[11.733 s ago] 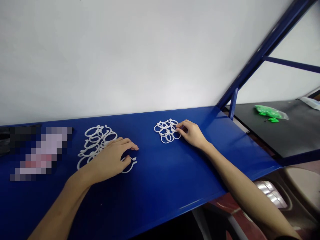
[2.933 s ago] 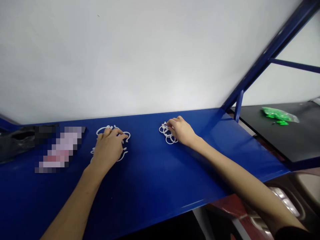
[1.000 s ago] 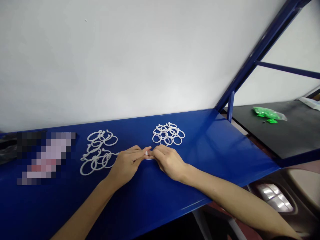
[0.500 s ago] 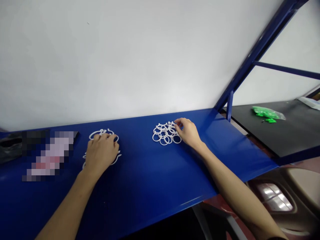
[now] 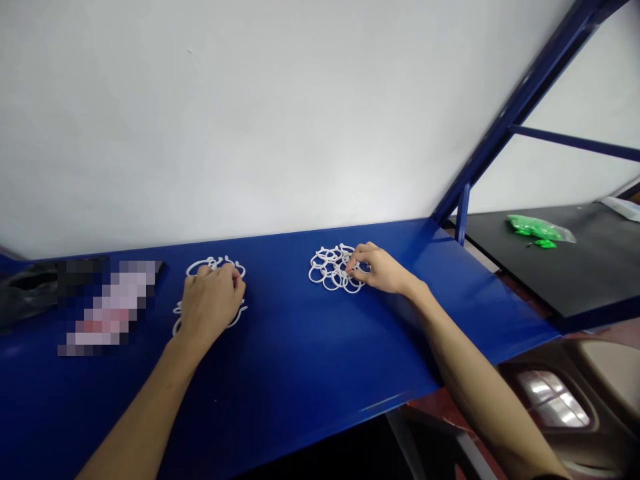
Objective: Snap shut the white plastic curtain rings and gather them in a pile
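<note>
A: Where do the 2 hands lie relative to the white pieces?

B: The left hand [image 5: 210,297], palm down, covers much of a group of open white loops [image 5: 211,261]; parts of these show just beyond its fingertips and at both sides. The right hand [image 5: 383,267] lies at the edge of a group of closed white rings [image 5: 331,273], most of them left of its thumb and index finger. Blue table [image 5: 300,360] extends between the 2 hands.

A: What is the state of the fingers?

B: Left: bent and slightly spread, tips directed down into the loops; the tips are hidden, so whether they grip 1 cannot be told. Right: thumb and index finger curved nearly together over the rings' edge; whether 1 ring is pinched cannot be told.

A: How far along does the work appear?

B: Partway, judging by shape. The group beside the right fingers seems done: its rings overlap and look joined at small knobs. The group beneath the left fingers seems left to do: at least 1 free, curved end projects to the right of that hand. With so much covered, no reliable count of either group is possible.
</note>
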{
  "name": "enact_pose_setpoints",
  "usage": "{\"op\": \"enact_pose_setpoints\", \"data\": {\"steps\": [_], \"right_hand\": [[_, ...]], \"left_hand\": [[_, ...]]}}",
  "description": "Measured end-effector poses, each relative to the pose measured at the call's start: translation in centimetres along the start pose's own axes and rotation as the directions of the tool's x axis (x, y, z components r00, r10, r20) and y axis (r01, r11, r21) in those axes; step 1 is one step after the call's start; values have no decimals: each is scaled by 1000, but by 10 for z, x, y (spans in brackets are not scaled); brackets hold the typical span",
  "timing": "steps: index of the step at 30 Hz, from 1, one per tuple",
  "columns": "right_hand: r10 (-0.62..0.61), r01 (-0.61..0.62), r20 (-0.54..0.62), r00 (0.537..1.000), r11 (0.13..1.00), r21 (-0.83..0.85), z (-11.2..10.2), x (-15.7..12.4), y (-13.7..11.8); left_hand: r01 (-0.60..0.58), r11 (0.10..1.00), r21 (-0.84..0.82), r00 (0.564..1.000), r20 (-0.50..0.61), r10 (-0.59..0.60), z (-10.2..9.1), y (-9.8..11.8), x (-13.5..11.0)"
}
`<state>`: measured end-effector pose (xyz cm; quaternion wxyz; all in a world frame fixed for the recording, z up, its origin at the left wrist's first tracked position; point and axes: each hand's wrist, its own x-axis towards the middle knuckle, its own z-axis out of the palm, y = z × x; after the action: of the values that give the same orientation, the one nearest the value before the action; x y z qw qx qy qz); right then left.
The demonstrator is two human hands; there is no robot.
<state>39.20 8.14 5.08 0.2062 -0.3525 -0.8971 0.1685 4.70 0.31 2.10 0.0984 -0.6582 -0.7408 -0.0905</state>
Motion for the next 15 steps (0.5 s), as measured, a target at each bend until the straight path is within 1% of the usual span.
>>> {"op": "enact_pose_setpoints", "data": {"steps": [2,5,8,11,13,15], "right_hand": [[1,-1,25,1000,1000,2,-1,-1,-2],[11,-10,67,998,1000,-18,0,-2,-3],[6,-4,68,998,999,-41,1,-2,-3],[-7,7,4,1000,997,-79,3,-1,-3],[-11,2,-80,997,994,-105,6,0,-6],[-18,0,-175,984,994,-105,11,1,-13]], "left_hand": [[7,1000,-13,1000,-10,-8,0,1,0],[-11,999,-39,1000,-9,11,2,1,0],[-50,996,-69,999,-18,48,7,0,-1],[-92,986,-138,995,-58,84,11,-2,-1],[-106,972,-211,991,-105,85,9,0,-1],[-99,942,-322,989,-136,58,4,6,-2]]}}
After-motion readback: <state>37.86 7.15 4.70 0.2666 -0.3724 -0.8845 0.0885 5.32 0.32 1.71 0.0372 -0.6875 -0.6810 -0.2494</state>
